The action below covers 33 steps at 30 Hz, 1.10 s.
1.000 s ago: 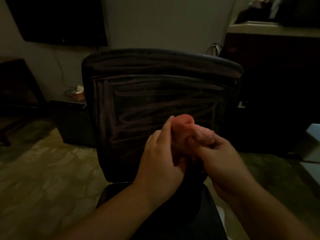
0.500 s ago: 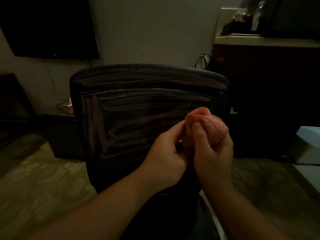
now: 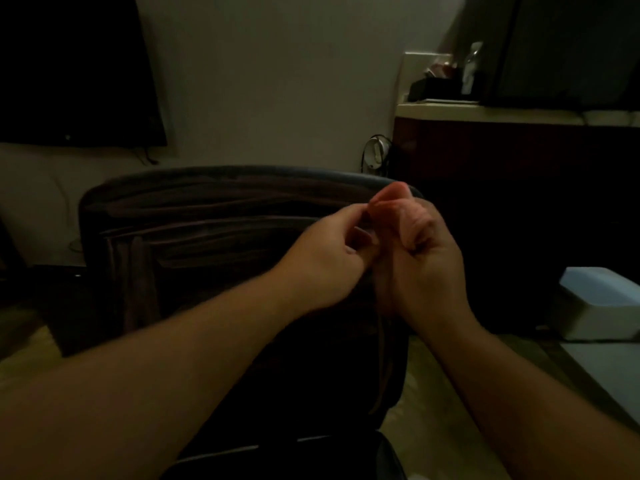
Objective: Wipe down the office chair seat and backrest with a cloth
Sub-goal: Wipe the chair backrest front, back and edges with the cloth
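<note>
Two hands: both of yours are raised together in front of the chair's upper right corner, forearms reaching in from the bottom of the view.
Left hand [image 3: 332,261]: your fingers are curled and their tips pinch the left edge of the cloth, thumb side up.
Right hand [image 3: 426,258]: your fingers are folded into a fist around the cloth, knuckles toward the camera, thumb side touching your left fingertips.
Cloth [image 3: 389,202]: a small orange-pink wad, bunched between your two hands; only its top shows above your right fingers, level with the top rim of the backrest. You cannot tell from this view whether it touches the chair.
Backrest [image 3: 207,244]: dark, upright, facing you, with pale streaks running across its surface; your hands cover its right part.
Seat [image 3: 284,459]: dark, low in the view, mostly hidden below your forearms.
Screen [image 3: 76,71]: a dark flat panel on the wall at upper left, a cable hanging under it.
Tabletop [image 3: 485,110]: a pale slab on a dark cabinet at right, carrying a dark box and a light bottle, too dim to read.
Bin [image 3: 599,306]: a pale box with a bluish lid, on the floor at the right edge, well apart from the chair.
Floor [image 3: 433,427]: pale and mottled, visible right of the seat.
</note>
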### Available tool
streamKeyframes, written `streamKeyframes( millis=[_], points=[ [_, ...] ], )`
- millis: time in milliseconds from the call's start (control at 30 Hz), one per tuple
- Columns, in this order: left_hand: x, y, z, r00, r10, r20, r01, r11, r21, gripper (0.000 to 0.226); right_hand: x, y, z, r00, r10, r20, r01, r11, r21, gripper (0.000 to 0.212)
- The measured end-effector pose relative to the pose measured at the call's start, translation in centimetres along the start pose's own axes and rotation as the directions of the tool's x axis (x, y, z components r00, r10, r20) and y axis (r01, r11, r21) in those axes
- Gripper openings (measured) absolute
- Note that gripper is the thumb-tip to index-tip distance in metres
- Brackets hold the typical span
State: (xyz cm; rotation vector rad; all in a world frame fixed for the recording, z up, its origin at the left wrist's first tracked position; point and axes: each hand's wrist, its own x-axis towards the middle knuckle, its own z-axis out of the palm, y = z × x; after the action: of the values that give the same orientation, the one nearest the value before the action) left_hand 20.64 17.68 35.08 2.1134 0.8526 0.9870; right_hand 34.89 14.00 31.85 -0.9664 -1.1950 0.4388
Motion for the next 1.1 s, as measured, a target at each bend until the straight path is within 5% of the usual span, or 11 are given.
streamKeyframes(
  millis=[100, 167, 300, 467, 567, 767, 900, 1100],
  points=[
    [3.6, -0.2, -3.4, 0.981, 0.185, -0.064, -0.12, 0.825, 0.553, 0.036, 2.5, 0.9, -2.1, 0.999, 0.017, 0.041, -0.013, 0.994, -0.112, 0.037],
    [5.7, -0.1, -5.9, 0.958, 0.277, -0.076, -0.124, 0.637, 0.761, 0.043, 3.9, 1.6, -3.9, 0.999, -0.009, 0.037, 0.022, 0.93, -0.367, 0.031],
    [9.6, -0.4, -10.3, 0.991, -0.027, -0.132, 0.132, 0.387, 0.913, 0.072, 6.6, 2.3, -6.1, 1.0, -0.003, -0.023, -0.012, 0.785, -0.619, 0.023],
    [11.2, -1.7, -12.6, 0.972, -0.192, -0.137, 0.229, 0.623, 0.748, 0.061, 9.5, 2.2, -6.2, 1.0, -0.004, -0.011, -0.004, 0.763, -0.646, 0.021],
    [10.9, -2.6, -11.9, 0.973, -0.213, -0.086, 0.206, 0.647, 0.734, 0.06, 11.2, 2.9, -5.4, 0.997, -0.063, 0.035, 0.065, 0.594, -0.802, 0.022],
    [10.7, -3.1, -12.0, 0.977, -0.205, -0.066, 0.197, 0.724, 0.661, 0.049, 9.9, 3.5, -7.2, 0.981, -0.025, 0.191, 0.184, 0.422, -0.888, 0.02],
    [10.5, -3.3, -12.0, 0.971, -0.236, -0.047, 0.205, 0.709, 0.675, 0.058, 12.0, 3.4, -5.7, 0.995, -0.076, 0.06, 0.09, 0.506, -0.858, 0.019],
    [9.9, -3.4, -12.7, 0.98, -0.193, -0.045, 0.176, 0.74, 0.65, 0.047, 11.1, 3.1, -7.4, 0.988, 0.021, 0.152, 0.126, 0.451, -0.884, 0.018]
  ],
)
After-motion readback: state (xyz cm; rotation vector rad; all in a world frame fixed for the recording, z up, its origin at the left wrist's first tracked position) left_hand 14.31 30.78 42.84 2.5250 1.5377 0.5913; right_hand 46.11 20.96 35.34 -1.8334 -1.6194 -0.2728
